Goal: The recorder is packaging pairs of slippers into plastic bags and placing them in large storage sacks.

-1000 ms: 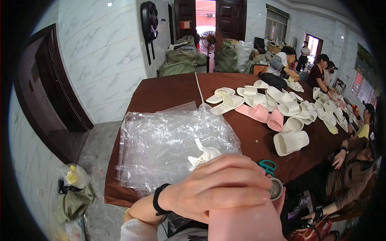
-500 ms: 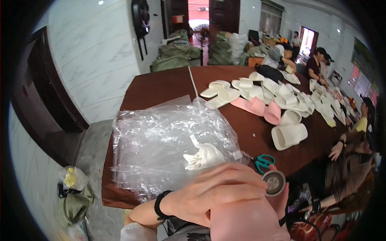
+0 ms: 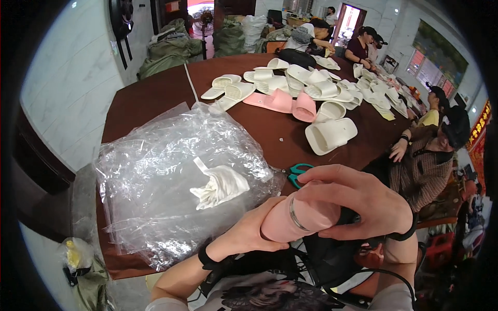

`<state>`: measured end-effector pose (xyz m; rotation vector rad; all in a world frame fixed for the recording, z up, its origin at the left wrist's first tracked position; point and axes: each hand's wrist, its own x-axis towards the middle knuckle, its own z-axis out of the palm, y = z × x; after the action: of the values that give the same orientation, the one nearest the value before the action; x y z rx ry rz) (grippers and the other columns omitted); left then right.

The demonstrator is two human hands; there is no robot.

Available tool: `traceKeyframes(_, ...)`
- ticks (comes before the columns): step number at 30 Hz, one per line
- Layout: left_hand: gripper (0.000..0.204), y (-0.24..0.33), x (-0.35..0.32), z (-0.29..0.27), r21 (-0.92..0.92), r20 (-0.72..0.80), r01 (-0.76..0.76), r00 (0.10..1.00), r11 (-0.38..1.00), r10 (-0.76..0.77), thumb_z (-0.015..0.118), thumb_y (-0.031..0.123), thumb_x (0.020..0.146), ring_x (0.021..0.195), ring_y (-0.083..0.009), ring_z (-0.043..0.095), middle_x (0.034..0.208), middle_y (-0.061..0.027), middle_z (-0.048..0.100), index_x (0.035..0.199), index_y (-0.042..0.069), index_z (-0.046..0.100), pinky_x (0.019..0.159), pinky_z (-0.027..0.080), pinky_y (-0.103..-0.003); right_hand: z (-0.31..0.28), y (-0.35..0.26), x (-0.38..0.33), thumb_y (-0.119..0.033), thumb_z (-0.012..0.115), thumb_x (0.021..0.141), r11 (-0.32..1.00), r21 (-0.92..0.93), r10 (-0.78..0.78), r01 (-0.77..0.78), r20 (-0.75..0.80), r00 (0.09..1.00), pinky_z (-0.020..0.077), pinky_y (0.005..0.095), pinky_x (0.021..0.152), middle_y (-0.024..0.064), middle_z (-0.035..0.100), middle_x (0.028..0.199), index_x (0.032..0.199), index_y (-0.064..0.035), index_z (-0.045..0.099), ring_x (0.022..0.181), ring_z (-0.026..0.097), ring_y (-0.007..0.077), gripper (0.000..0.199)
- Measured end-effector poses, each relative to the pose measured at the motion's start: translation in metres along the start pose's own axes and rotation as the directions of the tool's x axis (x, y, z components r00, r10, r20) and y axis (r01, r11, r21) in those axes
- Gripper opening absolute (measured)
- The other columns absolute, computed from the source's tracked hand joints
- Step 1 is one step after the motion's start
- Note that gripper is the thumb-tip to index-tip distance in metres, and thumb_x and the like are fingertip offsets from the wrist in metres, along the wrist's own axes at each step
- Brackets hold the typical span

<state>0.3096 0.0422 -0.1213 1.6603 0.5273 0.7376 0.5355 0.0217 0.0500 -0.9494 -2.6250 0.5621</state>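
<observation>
Close to my body, beside the table's front edge, I hold a pink vacuum bottle (image 3: 280,223) tilted toward the right. My left hand (image 3: 246,230) is wrapped around its body. The fingers of my right hand (image 3: 365,202) curl over the pink bottle cap (image 3: 320,212) at its upper end. A shiny metal ring shows between body and cap; whether the cap is seated cannot be told. Just beyond my right fingers lie teal-handled scissors (image 3: 296,175), partly hidden. Left of my hands, a crumpled white cloth (image 3: 222,186) rests on clear plastic bags (image 3: 155,176).
Many white slippers (image 3: 324,90) and a pink pair (image 3: 277,101) cover the far right of the brown table (image 3: 150,98). A single white slipper (image 3: 332,136) lies nearer. A seated person (image 3: 423,160) is close on the right, others further back. Green sacks (image 3: 168,52) stand behind.
The view has shifted to the right. The bottle has tipped over from a more upright hold near me, and a round metal-lined opening that faced me is now out of sight. My right hand has come over the cap.
</observation>
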Motion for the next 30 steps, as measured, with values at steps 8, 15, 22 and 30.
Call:
traceKeyframes(8, 0.096, -0.002, 0.001, 0.002, 0.070, 0.012, 0.006, 1.000, 0.998, -0.007, 0.087, 0.031, 0.068, 0.125, -0.0317, 0.052, 0.135, -0.0186, 0.052, 0.145, 0.006, 0.036, 0.104, 0.041, -0.041, 0.017, -0.003, 0.007, -0.029, 0.080, 0.076, 0.983, -0.184, 0.000, -0.002, -0.013, 1.000, 0.0548, 0.0379, 0.071, 0.0123, 0.060, 0.108, 0.121, -0.0078, 0.057, 0.088, 0.065, 0.0312, 0.055)
traceKeyframes(15, 0.090, -0.007, -0.002, 0.003, 0.175, -0.051, -0.025, 0.998, 0.984, 0.034, 0.083, 0.030, 0.069, 0.121, -0.0355, 0.054, 0.133, -0.0193, 0.053, 0.143, 0.005, 0.037, 0.101, 0.044, -0.042, 0.035, -0.021, 0.015, -0.041, 0.078, 0.077, 0.777, -0.529, 0.379, -0.342, -0.039, 0.924, 0.0523, 0.0394, 0.059, 0.0080, 0.060, 0.090, 0.119, -0.0085, 0.058, 0.068, 0.064, 0.0283, 0.057)
traceKeyframes(22, 0.085, -0.012, 0.001, 0.003, 0.050, 0.024, -0.086, 0.996, 0.995, 0.085, 0.081, 0.028, 0.070, 0.121, -0.0353, 0.053, 0.130, -0.0175, 0.053, 0.140, 0.005, 0.038, 0.100, 0.044, -0.041, 0.016, 0.006, 0.014, -0.033, 0.080, 0.077, 0.948, -0.246, -0.170, 0.200, 0.138, 0.976, 0.0527, 0.0379, 0.063, 0.0092, 0.059, 0.094, 0.128, -0.0120, 0.056, 0.070, 0.063, 0.0285, 0.060)
traceKeyframes(30, 0.081, -0.015, 0.001, 0.009, 0.281, -0.132, -0.070, 0.985, 0.957, 0.111, 0.080, 0.026, 0.070, 0.119, -0.0360, 0.052, 0.126, -0.0168, 0.053, 0.137, 0.006, 0.039, 0.098, 0.044, -0.042, 0.031, -0.010, 0.018, -0.032, 0.079, 0.078, 0.829, -0.379, 0.452, -0.411, 0.021, 0.892, 0.0532, 0.0380, 0.065, 0.0123, 0.064, 0.101, 0.125, -0.0081, 0.058, 0.068, 0.064, 0.0308, 0.057)
